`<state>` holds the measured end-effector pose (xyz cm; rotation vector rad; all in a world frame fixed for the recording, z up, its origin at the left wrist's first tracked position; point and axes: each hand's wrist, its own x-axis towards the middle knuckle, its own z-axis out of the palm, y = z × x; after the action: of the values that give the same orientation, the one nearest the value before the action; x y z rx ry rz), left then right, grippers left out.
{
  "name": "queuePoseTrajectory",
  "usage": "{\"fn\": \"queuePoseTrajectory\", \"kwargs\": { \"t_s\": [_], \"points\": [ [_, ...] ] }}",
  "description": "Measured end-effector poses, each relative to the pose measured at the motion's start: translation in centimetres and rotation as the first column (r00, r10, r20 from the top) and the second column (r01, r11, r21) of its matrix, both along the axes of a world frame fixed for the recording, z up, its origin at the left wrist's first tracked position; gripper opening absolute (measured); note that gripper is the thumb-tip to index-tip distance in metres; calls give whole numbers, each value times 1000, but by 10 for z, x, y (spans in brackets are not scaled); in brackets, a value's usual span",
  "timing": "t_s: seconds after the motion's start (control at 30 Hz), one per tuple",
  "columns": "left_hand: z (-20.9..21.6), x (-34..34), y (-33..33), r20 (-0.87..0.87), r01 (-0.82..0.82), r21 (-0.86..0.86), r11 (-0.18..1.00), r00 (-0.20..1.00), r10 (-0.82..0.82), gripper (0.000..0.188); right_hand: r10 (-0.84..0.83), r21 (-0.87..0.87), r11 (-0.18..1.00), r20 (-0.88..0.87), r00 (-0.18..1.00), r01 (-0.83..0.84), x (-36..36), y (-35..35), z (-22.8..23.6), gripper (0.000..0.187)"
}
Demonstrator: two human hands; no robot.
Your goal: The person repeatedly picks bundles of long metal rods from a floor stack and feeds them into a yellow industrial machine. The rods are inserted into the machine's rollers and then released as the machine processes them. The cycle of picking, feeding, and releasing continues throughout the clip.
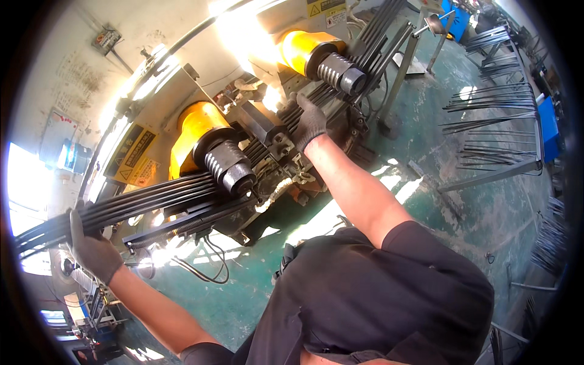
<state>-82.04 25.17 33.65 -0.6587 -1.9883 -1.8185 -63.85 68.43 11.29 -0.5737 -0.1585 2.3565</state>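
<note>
A bundle of long dark metal rods (143, 201) runs slantwise through a machine, from the far left up to the top right. My left hand (96, 252), in a grey glove, is wrapped round the bundle near its left end, with the thumb showing in front. My right hand (309, 125), also gloved, is closed on the rods between the two machine heads, beside a dark steel block (261, 121); its fingers are partly hidden. Each yellow head carries a thick black ribbed cylinder, the left one (228, 164) and the right one (340, 74), close against the rods.
Below the rods a dark rail (188, 222) juts left, with cables hanging under it. Yellow warning labels (131, 155) mark the machine's cover. On the right a metal rack (538, 134) holds many thin rods above the green floor (389, 274). Strong glare falls behind the heads.
</note>
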Motion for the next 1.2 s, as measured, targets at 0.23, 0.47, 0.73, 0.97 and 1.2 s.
{"fn": "queuePoseTrajectory", "kwargs": {
  "t_s": [0.23,0.47,0.73,0.97,1.2],
  "points": [
    [54,46,102,77,64,-40,997,995,-60,44,2,30,1000,28,1000,-3,-5,2,-9,22],
    [79,64,174,-274,-3,-516,857,948,-161,51,-10,61,998,85,996,5,-3,12,-20,25],
    [82,74,200,-210,150,-415,898,944,-254,58,-41,12,999,64,997,41,2,6,-8,19],
    [83,76,202,-165,158,-427,890,954,-249,35,-52,-26,998,72,996,54,5,5,-1,19],
    [84,72,198,-153,162,-411,897,958,-243,35,-34,-68,997,75,997,40,7,-1,9,18]
  ]
}}
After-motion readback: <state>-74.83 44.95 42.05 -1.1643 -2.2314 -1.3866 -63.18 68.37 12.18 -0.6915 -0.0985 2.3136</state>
